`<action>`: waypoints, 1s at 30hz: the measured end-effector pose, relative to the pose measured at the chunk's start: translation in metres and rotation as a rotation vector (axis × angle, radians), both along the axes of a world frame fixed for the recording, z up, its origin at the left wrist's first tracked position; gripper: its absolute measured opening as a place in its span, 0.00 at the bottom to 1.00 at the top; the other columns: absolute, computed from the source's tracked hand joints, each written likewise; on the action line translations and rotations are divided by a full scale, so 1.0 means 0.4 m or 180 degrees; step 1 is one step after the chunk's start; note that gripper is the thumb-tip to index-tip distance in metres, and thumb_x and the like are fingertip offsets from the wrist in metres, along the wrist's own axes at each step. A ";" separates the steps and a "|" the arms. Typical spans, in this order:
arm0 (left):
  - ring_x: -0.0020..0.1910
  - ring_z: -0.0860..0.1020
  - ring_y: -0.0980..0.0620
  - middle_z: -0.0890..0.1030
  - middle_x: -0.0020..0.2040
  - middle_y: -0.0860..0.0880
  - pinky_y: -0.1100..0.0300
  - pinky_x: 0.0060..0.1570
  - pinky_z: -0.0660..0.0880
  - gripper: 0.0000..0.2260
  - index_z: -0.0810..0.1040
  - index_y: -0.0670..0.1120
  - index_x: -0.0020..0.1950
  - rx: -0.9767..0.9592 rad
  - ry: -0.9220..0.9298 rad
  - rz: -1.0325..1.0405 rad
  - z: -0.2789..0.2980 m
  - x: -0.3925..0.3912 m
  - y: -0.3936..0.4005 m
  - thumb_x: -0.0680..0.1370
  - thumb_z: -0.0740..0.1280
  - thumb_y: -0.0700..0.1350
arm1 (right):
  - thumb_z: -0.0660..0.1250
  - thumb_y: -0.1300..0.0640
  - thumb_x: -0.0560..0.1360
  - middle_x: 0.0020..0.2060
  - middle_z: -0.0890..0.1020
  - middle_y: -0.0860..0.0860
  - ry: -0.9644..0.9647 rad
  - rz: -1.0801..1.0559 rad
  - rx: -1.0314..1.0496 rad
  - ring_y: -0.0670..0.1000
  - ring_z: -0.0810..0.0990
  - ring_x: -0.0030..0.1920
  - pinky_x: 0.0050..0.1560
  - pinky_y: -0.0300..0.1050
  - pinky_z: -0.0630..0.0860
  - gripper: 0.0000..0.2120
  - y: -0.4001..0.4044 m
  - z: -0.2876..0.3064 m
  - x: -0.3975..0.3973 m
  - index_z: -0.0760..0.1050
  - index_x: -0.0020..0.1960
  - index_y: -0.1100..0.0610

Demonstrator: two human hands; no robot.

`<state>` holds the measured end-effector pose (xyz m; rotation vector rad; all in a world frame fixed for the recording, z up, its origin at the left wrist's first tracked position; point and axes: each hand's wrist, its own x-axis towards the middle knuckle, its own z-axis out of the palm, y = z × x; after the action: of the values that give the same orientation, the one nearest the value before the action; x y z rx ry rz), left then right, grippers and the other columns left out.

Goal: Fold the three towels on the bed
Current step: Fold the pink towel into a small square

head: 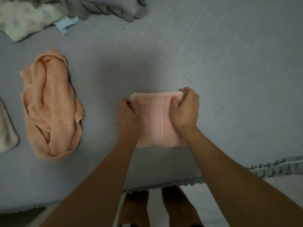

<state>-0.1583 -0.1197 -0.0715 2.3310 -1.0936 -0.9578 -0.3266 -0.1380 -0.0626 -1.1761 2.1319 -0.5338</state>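
A pink towel (pixel 158 122), folded into a small thick rectangle, lies on the grey-blue bed (pixel 221 66) near its front edge. My left hand (pixel 127 115) grips the towel's left side and my right hand (pixel 186 108) grips its far right corner, thumbs on top. A second, peach towel (pixel 52 105) lies crumpled in a heap to the left, apart from both hands. At the far left edge a pale whitish towel (pixel 7 130) shows only in part, cut off by the frame.
A rumpled grey blanket (pixel 105 7) and a pale patterned cloth (pixel 24 18) lie at the bed's far left. The bed's frilled edge (pixel 164 185) runs just in front of my legs, with light floor beyond at lower right.
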 end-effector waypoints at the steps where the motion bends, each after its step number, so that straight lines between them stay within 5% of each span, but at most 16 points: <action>1: 0.38 0.74 0.59 0.75 0.41 0.54 0.62 0.36 0.67 0.09 0.67 0.52 0.49 -0.0034 0.0051 0.0070 0.016 0.004 0.021 0.80 0.59 0.57 | 0.65 0.51 0.77 0.63 0.72 0.55 -0.0060 -0.0087 0.0015 0.54 0.73 0.61 0.63 0.51 0.71 0.21 0.022 0.009 -0.005 0.67 0.68 0.54; 4: 0.38 0.75 0.59 0.75 0.42 0.53 0.61 0.35 0.70 0.12 0.67 0.54 0.48 0.0124 0.0210 0.0295 0.064 0.021 0.114 0.78 0.61 0.61 | 0.65 0.45 0.76 0.63 0.73 0.54 -0.0229 -0.0247 0.0186 0.54 0.73 0.62 0.64 0.54 0.72 0.26 0.105 0.028 -0.031 0.67 0.69 0.55; 10: 0.41 0.77 0.69 0.79 0.46 0.55 0.77 0.34 0.71 0.11 0.71 0.58 0.48 0.0470 0.0798 0.0145 0.091 0.017 0.270 0.75 0.67 0.62 | 0.65 0.42 0.76 0.49 0.79 0.43 -0.0899 -0.0231 0.0478 0.43 0.79 0.48 0.50 0.49 0.79 0.16 0.250 0.022 -0.054 0.71 0.60 0.49; 13: 0.46 0.78 0.65 0.79 0.50 0.59 0.74 0.35 0.73 0.17 0.72 0.55 0.57 0.0534 0.0908 0.0081 0.079 0.023 0.288 0.74 0.73 0.56 | 0.67 0.44 0.75 0.49 0.79 0.40 -0.1127 -0.0033 0.0351 0.39 0.80 0.48 0.47 0.37 0.78 0.19 0.278 0.015 -0.072 0.72 0.62 0.52; 16: 0.48 0.77 0.63 0.78 0.50 0.59 0.70 0.42 0.71 0.13 0.74 0.55 0.56 0.0494 0.0812 -0.0034 0.069 0.035 0.297 0.74 0.73 0.51 | 0.68 0.49 0.75 0.50 0.79 0.39 -0.1112 0.0068 0.0172 0.34 0.77 0.50 0.46 0.27 0.74 0.18 0.293 0.012 -0.101 0.73 0.63 0.52; 21: 0.38 0.76 0.62 0.78 0.39 0.51 0.73 0.38 0.66 0.06 0.77 0.50 0.42 0.0092 0.0202 -0.0419 0.075 0.046 0.298 0.78 0.69 0.42 | 0.66 0.56 0.78 0.40 0.77 0.36 -0.0741 0.0441 0.0151 0.33 0.77 0.43 0.37 0.31 0.73 0.04 0.289 0.014 -0.122 0.76 0.52 0.50; 25: 0.35 0.71 0.52 0.75 0.34 0.50 0.65 0.35 0.58 0.07 0.80 0.40 0.39 -0.0126 -0.0331 -0.1110 0.071 0.056 0.266 0.77 0.70 0.39 | 0.64 0.55 0.79 0.35 0.74 0.40 -0.0493 0.0237 0.0211 0.36 0.75 0.35 0.31 0.29 0.66 0.07 0.270 0.000 -0.132 0.77 0.53 0.57; 30: 0.39 0.76 0.49 0.78 0.37 0.51 0.62 0.34 0.63 0.05 0.81 0.45 0.48 0.0527 0.0110 -0.0569 0.061 0.030 0.240 0.79 0.66 0.45 | 0.63 0.54 0.79 0.37 0.75 0.38 -0.0620 0.0144 0.0495 0.37 0.74 0.36 0.34 0.29 0.66 0.10 0.259 -0.004 -0.112 0.76 0.57 0.57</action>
<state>-0.1464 -0.0236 -0.0472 2.3658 -1.2697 -1.1909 -0.3712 -0.0342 -0.0643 -1.0394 1.9394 -0.4352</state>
